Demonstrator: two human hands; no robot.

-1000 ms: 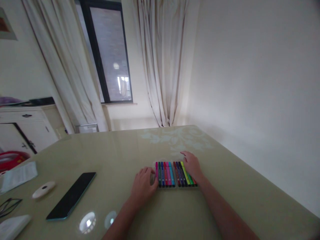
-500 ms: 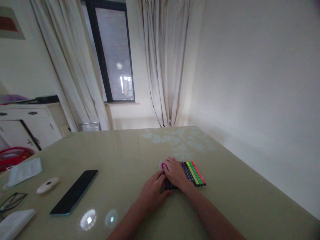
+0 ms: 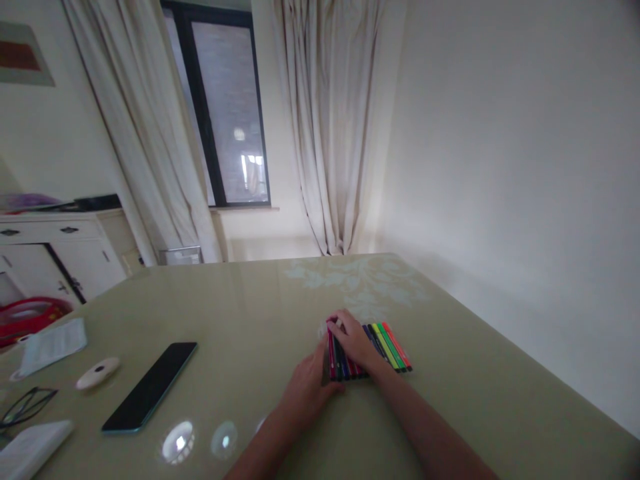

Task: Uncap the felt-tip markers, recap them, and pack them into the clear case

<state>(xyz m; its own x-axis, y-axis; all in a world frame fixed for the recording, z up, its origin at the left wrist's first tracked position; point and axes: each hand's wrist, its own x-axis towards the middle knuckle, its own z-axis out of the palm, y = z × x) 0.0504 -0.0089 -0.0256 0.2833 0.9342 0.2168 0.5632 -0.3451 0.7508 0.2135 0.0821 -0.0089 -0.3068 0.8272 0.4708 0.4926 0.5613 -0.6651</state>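
A row of colored markers (image 3: pixel 387 348) lies side by side in a thin clear case on the table. Red, green, yellow and dark ones show on the right, with darker and magenta ones on the left. My left hand (image 3: pixel 307 379) grips the case's left side, its thumb at the near corner and fingers along the edge. Across the markers reaches my right hand (image 3: pixel 354 341), its thumb and fingertips closed at the far end of the magenta marker (image 3: pixel 331 357). The palm hides part of the row.
Left of my hands lie a black phone (image 3: pixel 151 387), a white oval object (image 3: pixel 98 373), glasses (image 3: pixel 27 407), a face mask (image 3: pixel 54 345) and a white box-like object (image 3: pixel 35 447). The table's right edge runs along a wall (image 3: pixel 500 200).
My right hand's fingers have curled and lifted at the far left of the row, uncovering more markers. My left hand has shifted slightly down, still beside the case.
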